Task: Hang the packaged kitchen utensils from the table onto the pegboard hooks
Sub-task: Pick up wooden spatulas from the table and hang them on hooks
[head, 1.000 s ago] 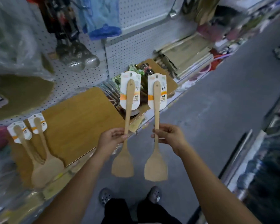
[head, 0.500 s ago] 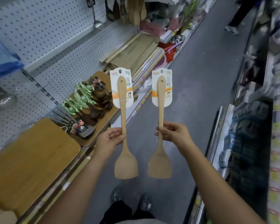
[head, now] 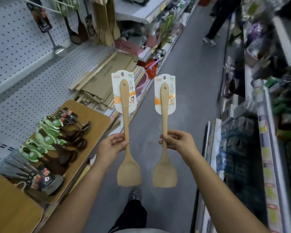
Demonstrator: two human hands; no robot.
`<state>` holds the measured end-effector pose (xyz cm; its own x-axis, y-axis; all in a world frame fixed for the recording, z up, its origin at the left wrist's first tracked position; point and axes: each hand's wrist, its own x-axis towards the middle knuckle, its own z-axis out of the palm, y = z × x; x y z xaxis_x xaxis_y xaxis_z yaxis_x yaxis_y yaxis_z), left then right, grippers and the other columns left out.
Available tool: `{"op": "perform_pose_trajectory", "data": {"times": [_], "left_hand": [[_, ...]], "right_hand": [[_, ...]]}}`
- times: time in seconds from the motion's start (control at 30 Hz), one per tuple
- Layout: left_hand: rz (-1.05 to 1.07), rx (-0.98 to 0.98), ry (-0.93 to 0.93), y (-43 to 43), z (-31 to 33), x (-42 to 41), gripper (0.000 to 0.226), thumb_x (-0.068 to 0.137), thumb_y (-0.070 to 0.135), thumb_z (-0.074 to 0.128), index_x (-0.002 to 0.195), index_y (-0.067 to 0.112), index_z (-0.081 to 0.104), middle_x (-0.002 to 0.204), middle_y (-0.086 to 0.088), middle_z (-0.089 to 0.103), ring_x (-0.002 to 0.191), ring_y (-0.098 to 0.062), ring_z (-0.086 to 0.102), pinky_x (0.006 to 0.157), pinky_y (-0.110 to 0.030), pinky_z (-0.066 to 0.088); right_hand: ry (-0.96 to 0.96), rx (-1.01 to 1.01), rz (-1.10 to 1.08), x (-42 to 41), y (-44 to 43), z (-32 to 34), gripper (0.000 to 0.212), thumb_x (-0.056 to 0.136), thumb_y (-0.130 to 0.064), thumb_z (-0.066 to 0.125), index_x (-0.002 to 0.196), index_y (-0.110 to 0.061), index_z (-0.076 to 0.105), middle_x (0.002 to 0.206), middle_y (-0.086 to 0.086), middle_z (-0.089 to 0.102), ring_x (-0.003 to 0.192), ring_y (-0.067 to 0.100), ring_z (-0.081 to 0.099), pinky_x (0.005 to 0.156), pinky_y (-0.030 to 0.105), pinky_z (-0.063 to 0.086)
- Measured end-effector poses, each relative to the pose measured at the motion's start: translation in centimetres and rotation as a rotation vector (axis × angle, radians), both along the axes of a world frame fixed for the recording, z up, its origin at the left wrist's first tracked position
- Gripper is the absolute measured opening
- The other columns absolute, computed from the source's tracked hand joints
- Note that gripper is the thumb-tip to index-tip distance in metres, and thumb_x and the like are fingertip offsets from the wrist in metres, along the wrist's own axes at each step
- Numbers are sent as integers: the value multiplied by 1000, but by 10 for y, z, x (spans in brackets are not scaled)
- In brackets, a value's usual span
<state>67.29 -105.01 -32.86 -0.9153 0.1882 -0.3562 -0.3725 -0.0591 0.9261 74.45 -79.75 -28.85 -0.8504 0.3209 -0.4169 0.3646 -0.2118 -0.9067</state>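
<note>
You held two packaged wooden spatulas upright over the aisle floor (head: 183,84), side by side and not touching. The left spatula (head: 126,121) and the right spatula (head: 164,121) were pale bare wood. Each had a slim handle ending in a pointed tip with a small hole, and a broad flat blade hanging downward. Behind the top of each handle sat a white backing card, the left card (head: 117,93) and the right card (head: 158,95). Each card carried an orange band, a small cartoon figure and a hanging hole near its top edge.

Your left hand (head: 111,147) pinched the left spatula's handle low down, just above where it widened into the blade, between thumb and curled fingers. Your right hand (head: 179,142) gripped the right spatula's handle at about the same height, fingers curled round it. Both forearms reached up from the bottom of the view, wrists roughly level.

Both spatulas were clear of the tabletop (head: 97,120), which lay to your left carrying rows of carded dark spoons (head: 69,137). They were also well apart from the pegboard (head: 15,39) beyond it, where a bunch of similar wooden utensils (head: 106,19) hung. The hooks holding that bunch were cut off by the top edge. The card print was too small to read, and the shelves on your right (head: 262,115) were blurred.
</note>
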Motion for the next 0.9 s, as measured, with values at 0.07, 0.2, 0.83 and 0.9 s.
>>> {"op": "perform_pose_trajectory", "data": {"times": [0.07, 0.2, 0.83, 0.9], "left_hand": [[-11, 12, -16, 15, -3, -33, 28, 79, -3, 76, 104, 10, 71, 97, -11, 75, 92, -24, 72, 79, -33, 59], [-30, 14, -11, 49, 3, -94, 28, 78, -1, 77, 104, 9, 71, 101, -14, 74, 95, -25, 72, 79, -30, 60], [108, -41, -25, 250, 14, -297, 27, 78, -2, 77, 103, 6, 72, 100, -16, 74, 98, -33, 70, 88, -40, 57], [150, -31, -10, 273, 21, -315, 26, 79, -2, 76, 103, 7, 72, 100, -16, 74, 98, -36, 70, 89, -44, 57]], "right_hand": [[-17, 10, -11, -29, 15, 2, 24, 89, 3, 68, 112, 7, 66, 102, 25, 74, 81, 31, 75, 76, 37, 63], [-31, 8, -54, -85, 44, 9, 24, 87, 3, 70, 111, 7, 66, 101, 24, 74, 85, 34, 75, 80, 39, 63], [-39, -12, 119, -336, 254, 4, 20, 88, 1, 70, 107, 4, 68, 96, 20, 76, 85, 33, 76, 72, 33, 63], [-20, -12, 189, -367, 275, 7, 17, 90, -1, 68, 106, 3, 69, 96, 19, 76, 86, 34, 75, 72, 33, 63]]}}
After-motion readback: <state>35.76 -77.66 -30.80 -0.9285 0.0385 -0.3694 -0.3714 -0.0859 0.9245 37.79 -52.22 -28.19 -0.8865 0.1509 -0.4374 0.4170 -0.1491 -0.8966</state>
